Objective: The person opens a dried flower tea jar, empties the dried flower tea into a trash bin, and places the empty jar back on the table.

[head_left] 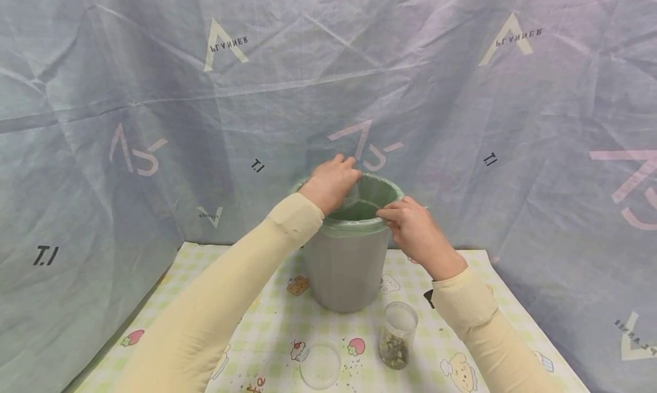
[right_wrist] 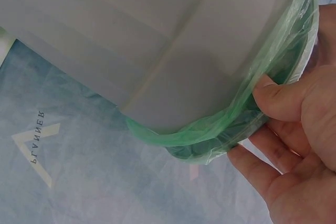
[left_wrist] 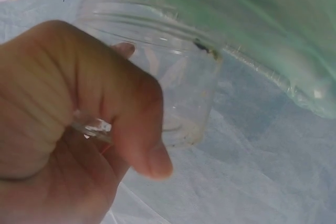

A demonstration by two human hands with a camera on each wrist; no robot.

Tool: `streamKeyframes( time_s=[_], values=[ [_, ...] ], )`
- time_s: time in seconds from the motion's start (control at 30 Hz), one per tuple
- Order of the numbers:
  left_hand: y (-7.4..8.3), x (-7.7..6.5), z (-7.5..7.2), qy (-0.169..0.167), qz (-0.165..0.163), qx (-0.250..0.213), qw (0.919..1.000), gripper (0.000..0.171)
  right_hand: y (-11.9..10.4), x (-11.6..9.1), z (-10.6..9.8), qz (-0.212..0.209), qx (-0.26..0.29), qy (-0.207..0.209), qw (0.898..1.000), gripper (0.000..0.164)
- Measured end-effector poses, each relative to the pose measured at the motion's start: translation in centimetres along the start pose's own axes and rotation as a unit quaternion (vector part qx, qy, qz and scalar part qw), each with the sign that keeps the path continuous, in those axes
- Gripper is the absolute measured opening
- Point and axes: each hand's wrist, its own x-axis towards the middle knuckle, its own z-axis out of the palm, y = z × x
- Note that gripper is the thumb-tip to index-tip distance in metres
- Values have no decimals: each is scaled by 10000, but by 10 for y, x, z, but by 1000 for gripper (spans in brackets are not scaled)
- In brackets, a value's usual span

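My left hand [head_left: 331, 182] is over the mouth of a grey trash can [head_left: 346, 273] and grips a clear plastic jar [left_wrist: 184, 87], thumb curled round its side. The jar is tilted over the can; a few dark bits cling inside near its threaded neck in the left wrist view. A green bag [head_left: 356, 229] lines the can and folds over its rim. On the can's right side, my right hand [head_left: 417, 230] pinches the lined rim, with the thumb [right_wrist: 278, 98] on the outer side.
A second clear jar [head_left: 399, 339], partly filled with small dried pieces, stands in front of the can. Left of it lies a round clear lid [head_left: 320, 367]. Crumbs [head_left: 351, 370] dot the checked tablecloth [head_left: 277, 336]. Printed grey cloth [head_left: 154, 182] hangs behind and at both sides.
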Motion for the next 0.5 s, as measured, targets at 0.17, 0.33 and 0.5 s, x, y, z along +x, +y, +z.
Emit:
streamKeyframes(
  time_s=[0.17, 0.33, 0.5],
  values=[
    [-1, -2, -1, -12, -30, -79, 10000, 50, 1, 0, 1, -18, -17, 6, 10000, 36],
    [-5, -2, -4, -100, -123, -300, 9994, 55, 1, 0, 1, -4, -35, -38, 10000, 35],
    [-10, -1, -9, -45, -186, -563, 9982, 61, 1, 1, 1, -15, -62, -33, 10000, 36]
  ],
)
